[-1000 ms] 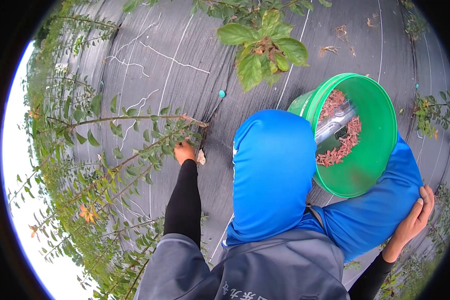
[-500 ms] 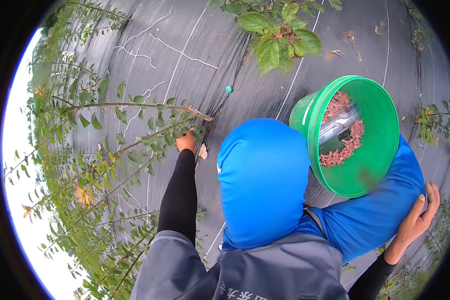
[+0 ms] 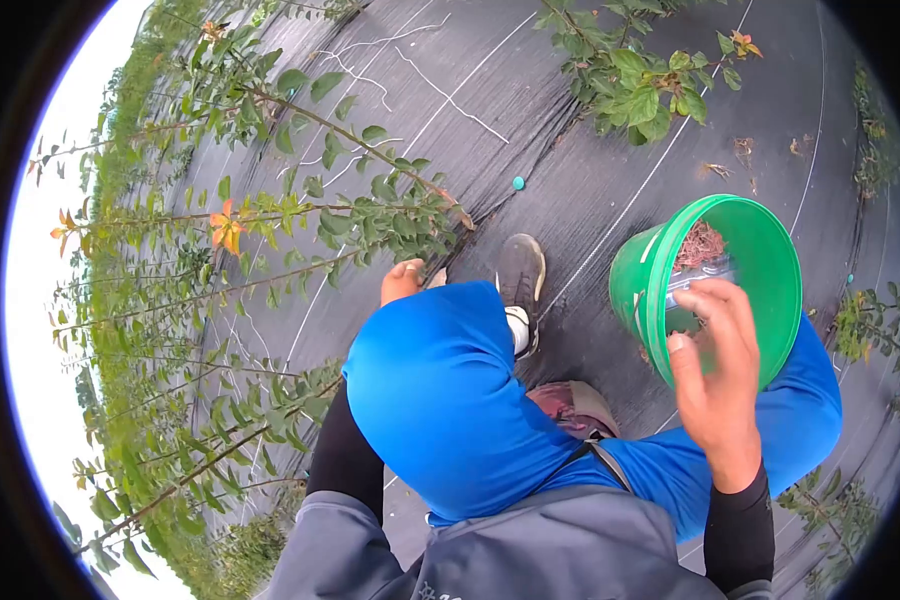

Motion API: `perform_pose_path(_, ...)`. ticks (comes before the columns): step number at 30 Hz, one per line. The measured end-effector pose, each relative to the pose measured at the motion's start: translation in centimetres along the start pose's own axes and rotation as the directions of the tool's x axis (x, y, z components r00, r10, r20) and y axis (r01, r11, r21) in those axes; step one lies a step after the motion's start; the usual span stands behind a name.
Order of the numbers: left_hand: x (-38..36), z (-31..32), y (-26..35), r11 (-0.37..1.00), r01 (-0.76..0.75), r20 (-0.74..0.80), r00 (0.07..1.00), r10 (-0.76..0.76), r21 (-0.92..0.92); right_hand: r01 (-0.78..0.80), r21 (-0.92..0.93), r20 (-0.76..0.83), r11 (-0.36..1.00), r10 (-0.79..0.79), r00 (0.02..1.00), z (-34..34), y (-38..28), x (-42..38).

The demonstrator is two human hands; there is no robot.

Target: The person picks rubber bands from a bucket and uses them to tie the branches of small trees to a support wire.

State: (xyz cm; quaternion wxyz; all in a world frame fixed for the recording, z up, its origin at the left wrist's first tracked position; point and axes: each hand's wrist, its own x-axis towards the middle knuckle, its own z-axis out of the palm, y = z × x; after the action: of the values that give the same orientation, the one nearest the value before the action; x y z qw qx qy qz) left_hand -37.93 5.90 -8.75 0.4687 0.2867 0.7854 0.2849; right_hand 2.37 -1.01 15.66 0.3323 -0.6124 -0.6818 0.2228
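The right hand (image 3: 718,375) hangs over the mouth of a green bucket (image 3: 770,270), its fingers (image 3: 715,305) loosely spread and bent down toward the reddish clippings (image 3: 700,243) heaped inside; whether anything lies in the palm cannot be told. The bucket rides tilted in the crook of a blue-sleeved arm (image 3: 770,440), just beyond those fingertips. Across the body, the left hand (image 3: 402,282) is half hidden by a blue hood (image 3: 440,390), its fingers curled at the leafy branch (image 3: 370,225) of a shrub; what they grip, if anything, is not visible. Beyond both hands a shoe (image 3: 520,275) stands on black ground cloth (image 3: 570,150). Judged from here, a clean drop means releasing well inside the rim and keeping the bucket from tipping further while the other hand steadies the branch.
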Motion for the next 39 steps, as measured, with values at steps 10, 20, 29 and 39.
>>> perform_pose_path(10, 10.8, 6.5, -0.6, 1.000, 0.024, -0.377, 0.926, -0.026, -0.012, -0.163, -0.013, 0.212, 0.986, 0.162, 0.964, 5.0, 0.8, -2.2)
perform_pose_path(20, 10.6, 7.7, 0.0, 0.833, -0.041, -0.356, 0.915, -0.191, -0.552, -0.194, 0.059, 0.193, 0.979, 0.179, 0.965, 5.1, 2.2, 0.6)
perform_pose_path(29, 11.1, 7.5, -1.0, 0.815, 0.010, -0.296, 0.929, -0.222, -0.580, -0.359, 0.318, 0.321, 0.878, 0.257, 0.912, 13.2, 1.1, 11.9)
perform_pose_path(39, 10.0, 7.8, -0.8, 0.933, -0.206, -0.384, 0.920, 0.081, -0.295, -0.859, 0.324, 0.712, 0.397, 0.495, 0.498, 39.9, 10.1, 20.7)
